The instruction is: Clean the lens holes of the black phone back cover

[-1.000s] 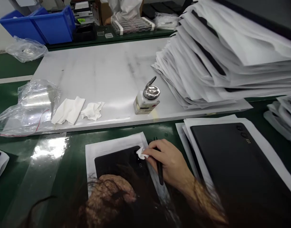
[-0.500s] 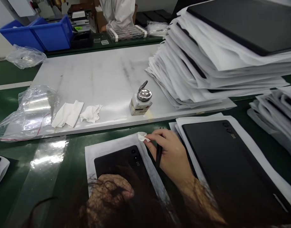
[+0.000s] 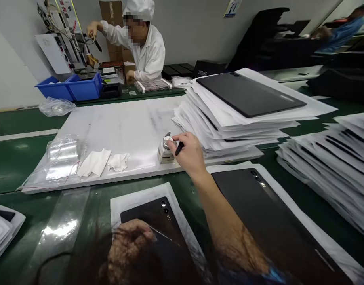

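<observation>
My right hand (image 3: 189, 154) is closed around a black tool (image 3: 179, 148), its fingertips at the top of the small dispenser bottle (image 3: 166, 154). A small white wipe (image 3: 168, 139) lies between those fingertips and the bottle's metal top. The bottle's lid is tilted up. My left hand (image 3: 131, 245), partly behind dark hair, is curled over a dark tablet (image 3: 172, 253) on white paper. A thin bright line (image 3: 164, 234) runs from its fingertips across the tablet; what it is stays unclear. Another dark tablet (image 3: 271, 213) lies to the right.
Wrapped tablets are stacked behind the bottle (image 3: 217, 126) and at the right (image 3: 327, 170). Crumpled wipes (image 3: 94, 163) and a plastic bag (image 3: 63, 158) lie on the white board (image 3: 119, 122). Blue bins (image 3: 85, 87) and a person (image 3: 149, 51) are across the bench.
The view has tilted up. My right hand has moved from beside the near tablet forward to the bottle, carrying the wipe and black tool. A thin line now shows at my left fingertips.
</observation>
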{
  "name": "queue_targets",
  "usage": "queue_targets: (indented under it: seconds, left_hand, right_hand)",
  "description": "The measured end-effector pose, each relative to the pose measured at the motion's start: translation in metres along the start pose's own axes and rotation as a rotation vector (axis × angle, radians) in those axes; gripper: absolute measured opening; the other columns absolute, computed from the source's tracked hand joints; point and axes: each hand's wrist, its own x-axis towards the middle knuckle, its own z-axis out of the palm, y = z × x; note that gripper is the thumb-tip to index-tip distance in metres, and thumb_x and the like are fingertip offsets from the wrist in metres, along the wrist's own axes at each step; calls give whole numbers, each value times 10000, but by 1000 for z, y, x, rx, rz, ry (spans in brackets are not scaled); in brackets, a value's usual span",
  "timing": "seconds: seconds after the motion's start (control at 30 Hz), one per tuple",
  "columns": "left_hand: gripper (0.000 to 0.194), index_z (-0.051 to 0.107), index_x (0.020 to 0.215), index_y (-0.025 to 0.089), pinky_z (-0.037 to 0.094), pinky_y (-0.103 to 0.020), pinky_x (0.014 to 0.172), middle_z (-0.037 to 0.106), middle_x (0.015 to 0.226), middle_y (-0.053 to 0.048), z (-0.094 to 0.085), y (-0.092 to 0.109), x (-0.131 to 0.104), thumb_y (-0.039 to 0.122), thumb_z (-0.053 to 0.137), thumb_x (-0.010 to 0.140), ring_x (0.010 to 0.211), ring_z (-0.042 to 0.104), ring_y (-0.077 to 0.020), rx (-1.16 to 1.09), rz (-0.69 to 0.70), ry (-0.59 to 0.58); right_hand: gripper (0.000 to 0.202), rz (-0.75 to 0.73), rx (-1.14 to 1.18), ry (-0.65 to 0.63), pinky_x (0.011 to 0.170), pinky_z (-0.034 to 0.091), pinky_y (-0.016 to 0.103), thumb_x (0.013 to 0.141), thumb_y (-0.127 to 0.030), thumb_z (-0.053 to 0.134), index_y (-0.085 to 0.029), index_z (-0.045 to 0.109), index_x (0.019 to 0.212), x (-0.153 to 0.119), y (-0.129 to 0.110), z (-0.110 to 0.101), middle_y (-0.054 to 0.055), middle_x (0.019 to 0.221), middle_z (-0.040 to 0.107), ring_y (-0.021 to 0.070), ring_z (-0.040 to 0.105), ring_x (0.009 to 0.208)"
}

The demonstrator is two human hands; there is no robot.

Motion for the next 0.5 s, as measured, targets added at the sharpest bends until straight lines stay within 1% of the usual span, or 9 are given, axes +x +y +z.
queue_targets:
  seconds: [0.07,0.13,0.17,0.2,0.27,0.3,0.37,0.43,0.5]
  left_hand:
    - [122,688,630,182,492,-226,433,688,532,4,-6,-5,2,276,724,698,489,643,-177,-7,74,-23]
    - [135,698,615,190,476,-220,401,699,525,-11,-10,-9,6,312,718,672,462,645,-190,-20,120,-24]
    - [140,697,620,190,478,-222,400,710,546,-18,-12,-10,8,320,710,671,455,645,-191,-26,120,-21]
    - [141,696,629,189,485,-227,405,720,567,-25,-12,-10,10,323,705,671,451,646,-190,-33,113,-19]
    - [139,696,646,186,495,-235,416,734,595,-38,-13,-8,11,323,703,669,451,647,-190,-38,109,-23]
    - [138,698,649,181,500,-239,424,738,600,-46,-13,-6,11,318,706,667,456,649,-192,-34,110,-29]
    - [135,705,650,170,504,-243,437,741,606,-59,-13,-2,10,303,708,673,473,652,-196,-10,116,-45]
    - [128,714,653,163,505,-241,440,743,614,-65,-13,1,8,286,704,685,480,652,-196,20,127,-61]
    - [117,722,666,164,508,-235,434,747,614,-64,-14,3,7,275,698,695,476,655,-195,45,140,-77]
  right_hand:
    - [265,-28,29,28,1095,731,612,1095,-509,866,-254,938,1096,-17,-7,-8,142,1174,851,410,831,1197]
    - [405,-35,157,70,1138,729,623,1183,-641,771,-274,942,1192,-49,-14,-22,144,1224,854,401,835,1204]
    - [476,-6,276,58,1108,741,598,1237,-690,687,-289,944,1232,-70,-18,-31,135,1210,856,379,843,1158]
    - [545,64,420,8,1020,755,550,1282,-724,599,-308,951,1255,-93,-20,-40,117,1163,856,345,842,1060]
    - [637,230,716,-227,832,746,476,1287,-807,545,-343,976,1209,-138,-20,-56,88,1073,849,292,812,852]
    - [632,301,795,-352,791,741,461,1258,-840,603,-349,983,1139,-158,-18,-62,83,1054,848,273,797,789]
    - [538,415,868,-502,709,719,431,1130,-842,849,-341,975,981,-186,-12,-70,79,1027,855,233,746,679]
    - [473,494,884,-522,641,688,401,951,-766,1080,-327,936,851,-199,-5,-74,77,972,858,214,711,633]
    - [485,566,902,-504,583,658,374,820,-696,1189,-315,891,773,-201,0,-75,70,898,846,217,713,620]
